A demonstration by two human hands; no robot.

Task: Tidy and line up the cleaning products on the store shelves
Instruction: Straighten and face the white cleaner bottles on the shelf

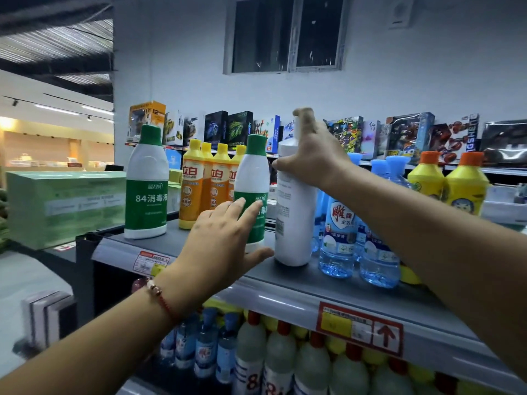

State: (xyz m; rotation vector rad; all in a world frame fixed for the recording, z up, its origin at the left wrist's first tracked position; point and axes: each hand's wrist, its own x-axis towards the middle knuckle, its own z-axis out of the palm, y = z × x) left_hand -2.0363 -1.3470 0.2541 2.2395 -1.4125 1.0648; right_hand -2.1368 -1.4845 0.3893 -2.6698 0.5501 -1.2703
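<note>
A: A grey store shelf (285, 283) is seen under a pale wall with a dark window (288, 34); boxed toys (405, 135) are lined along a higher shelf behind.

B: And the tall white bottle (295, 212)?

A: It is held upright, long axis vertical, neck pointing straight up, base set on the shelf near the front edge. Its printed back label is turned toward the camera.

B: How is it gripped?

A: The right hand (312, 155) is wrapped round its upper part, fingers curled over the neck and shoulder, thumb pressed on the near left side. The forearm is stretched in from the lower right, wrist bent downward.

B: The other hand?

A: The left hand (225, 243) is laid open, fingers straight and spread against the lower body of a green-capped disinfectant bottle (253, 178), thumb extended along the shelf toward the white bottle's base. A beaded bracelet (158, 295) is worn at the wrist.

B: What lies around the fingers?

A: Just beyond the left fingertips, yellow dish-soap bottles (208, 183) are grouped. Well left of them a second green-capped bottle (147, 183) is stood upright. Right of the right hand, clear blue bottles (339, 235) are crowded beside the white bottle, with orange-capped yellow bottles (456, 183) further back.
</note>
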